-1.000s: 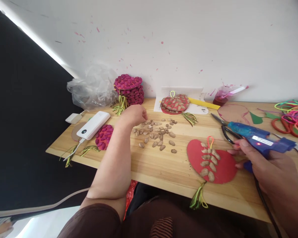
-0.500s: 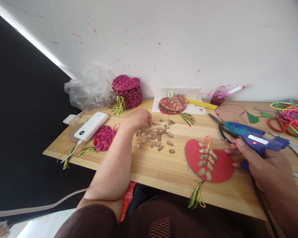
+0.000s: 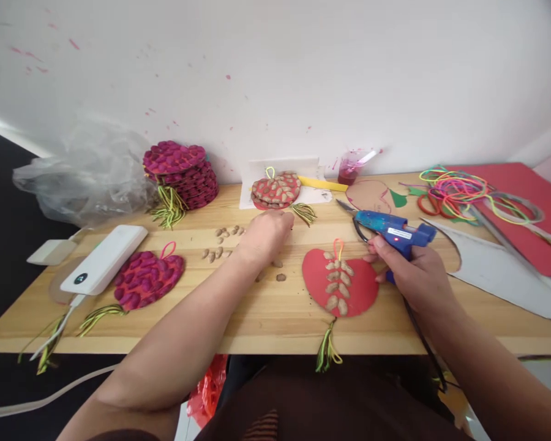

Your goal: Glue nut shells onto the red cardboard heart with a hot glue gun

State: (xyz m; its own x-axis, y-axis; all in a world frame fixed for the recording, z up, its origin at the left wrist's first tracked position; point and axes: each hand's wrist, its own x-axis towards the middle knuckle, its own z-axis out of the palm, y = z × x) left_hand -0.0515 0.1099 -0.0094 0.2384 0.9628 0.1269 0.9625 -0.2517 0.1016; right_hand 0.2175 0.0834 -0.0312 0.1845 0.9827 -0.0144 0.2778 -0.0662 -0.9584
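My right hand (image 3: pixel 413 263) is wrapped round a blue glue gun (image 3: pixel 386 228), its nozzle pointing left and a small red light lit on its side. Left of it lies a red heart-shaped card (image 3: pixel 314 285) with peanuts (image 3: pixel 333 286) stuck on in two slanting rows, an orange loop on top and a green-yellow tassel (image 3: pixel 329 349) below. My left hand (image 3: pixel 267 234) is closed above the wooden table, its fingertips together and turned away; whatever they hold is hidden. Loose peanuts (image 3: pixel 219 241) lie beside and partly under that hand and forearm.
A peanut-covered heart (image 3: pixel 277 188) rests on paper at the back. To the left are stacked purple pieces (image 3: pixel 181 174), a purple heart (image 3: pixel 149 278), a white power bank (image 3: pixel 103 260) and a plastic bag (image 3: pixel 87 177). Coloured cords (image 3: pixel 463 187) and scissors (image 3: pixel 429 205) lie right.
My left hand has moved from the loose peanuts toward the red card. My view has turned right. The glue gun stays in my right hand.
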